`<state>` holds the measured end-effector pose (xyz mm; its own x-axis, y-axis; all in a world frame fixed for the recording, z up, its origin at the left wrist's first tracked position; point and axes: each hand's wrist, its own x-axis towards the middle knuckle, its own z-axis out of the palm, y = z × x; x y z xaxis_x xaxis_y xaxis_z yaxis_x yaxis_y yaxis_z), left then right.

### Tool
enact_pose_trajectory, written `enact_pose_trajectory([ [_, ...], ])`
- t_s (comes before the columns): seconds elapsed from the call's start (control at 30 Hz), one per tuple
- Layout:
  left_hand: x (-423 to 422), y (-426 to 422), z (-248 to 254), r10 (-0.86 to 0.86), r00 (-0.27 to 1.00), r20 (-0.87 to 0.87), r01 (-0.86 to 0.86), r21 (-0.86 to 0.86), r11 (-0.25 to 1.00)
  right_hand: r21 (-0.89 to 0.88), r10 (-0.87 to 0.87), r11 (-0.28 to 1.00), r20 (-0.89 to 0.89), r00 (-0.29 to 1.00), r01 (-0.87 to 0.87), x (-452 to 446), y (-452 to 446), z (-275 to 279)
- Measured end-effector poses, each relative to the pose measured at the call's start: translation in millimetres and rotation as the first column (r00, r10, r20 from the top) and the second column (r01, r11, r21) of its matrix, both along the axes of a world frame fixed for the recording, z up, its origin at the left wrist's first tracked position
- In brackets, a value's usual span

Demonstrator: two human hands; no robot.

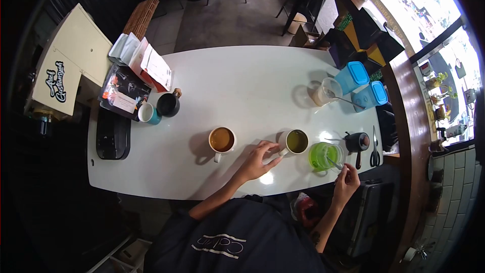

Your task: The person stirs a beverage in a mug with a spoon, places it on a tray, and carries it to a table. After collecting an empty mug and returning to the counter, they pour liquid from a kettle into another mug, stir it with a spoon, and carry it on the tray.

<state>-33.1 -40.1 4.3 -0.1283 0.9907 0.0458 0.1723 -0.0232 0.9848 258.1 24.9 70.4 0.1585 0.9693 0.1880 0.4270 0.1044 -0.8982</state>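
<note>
1. The cup (289,136) probably handles as stiff, smooth and fairly weighty with drink in it; it looks ceramic, so a knock could chip it. Its handle, on the near side, seems the best hold, kept level against spills.
2. The glass (316,157) is likely rigid, fragile and slippery if wet. A hold around its wall would suit it.
3. The spoon (331,162) should be light and stiff, best pinched near its upper end.
4. The cup is pale outside, round-mouthed and upright, with dark olive-green drink inside. The glass is see-through, its contents a much brighter green; the spoon is thin and slants into it.
5. The cup stands on the white table (242,81), between the brown drink's mug (222,140) and the glass. The pot (357,142) and scissors (375,155) lie beyond the glass, to the right.
6. The left hand (257,163) is at the cup, thumb and forefinger apart by the handle; whether they grip it, I cannot tell. The right hand (346,184) pinches the spoon's upper end in narrowed fingers.
</note>
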Motion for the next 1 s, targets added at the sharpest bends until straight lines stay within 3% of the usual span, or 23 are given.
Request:
enact_pose_trajectory([
  [0.43,-3.6,2.1,8.8,-0.084,0.994,0.071,0.09,-0.089,0.992,0.103,0.008,0.995,-0.025,1.0,-0.006,-34.5,-4.9,9.6],
  [0.5,-1.3,2.0,7.7,-0.072,0.989,0.127,0.086,-0.101,0.991,0.089,0.056,0.995,-0.025,0.998,-0.053,-42.9,-7.1,10.1],
  [0.57,1.6,2.3,4.9,-0.055,0.994,0.098,0.061,-0.058,0.996,0.034,0.044,0.998,0.013,0.999,-0.044,-51.5,-11.7,9.2],
  [0.7,4.6,2.5,8.5,-0.032,0.998,0.062,0.032,-0.01,0.999,-0.006,0.182,0.983,0.048,0.982,-0.182,-65.4,-16.0,-4.4],
  [0.93,7.7,0.7,14.6,-0.087,0.996,-0.005,0.086,-0.072,0.994,-0.051,0.181,0.982,0.007,0.983,-0.181,-65.8,-22.9,-13.5],
  [1.0,9.9,1.1,2.5,-0.046,0.997,0.056,0.047,-0.029,0.998,-0.054,0.166,0.985,0.01,0.986,-0.165,-65.1,-24.3,-9.7],
])
